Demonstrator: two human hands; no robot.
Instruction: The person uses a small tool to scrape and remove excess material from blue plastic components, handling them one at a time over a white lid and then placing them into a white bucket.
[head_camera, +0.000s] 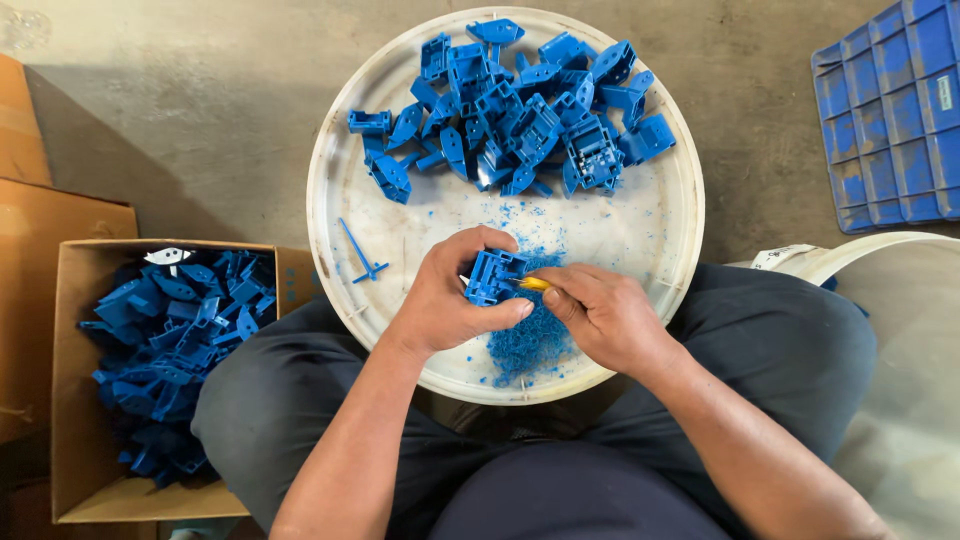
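Blue part (492, 277) held at the near side of the white round tray (335, 215).
Left hand (450, 300) grips it; right hand (605, 315), touching from the right, pinches a yellow tool (535, 284) w/ tip at the part.

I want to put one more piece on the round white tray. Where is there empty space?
The round white tray is bare on its left side around the thin blue stick, and on its right rim below the pile of blue parts. The top is crowded. Shavings and both hands fill the near edge.

Yellow tool (536, 284) mostly hidden in right hand (600, 315)
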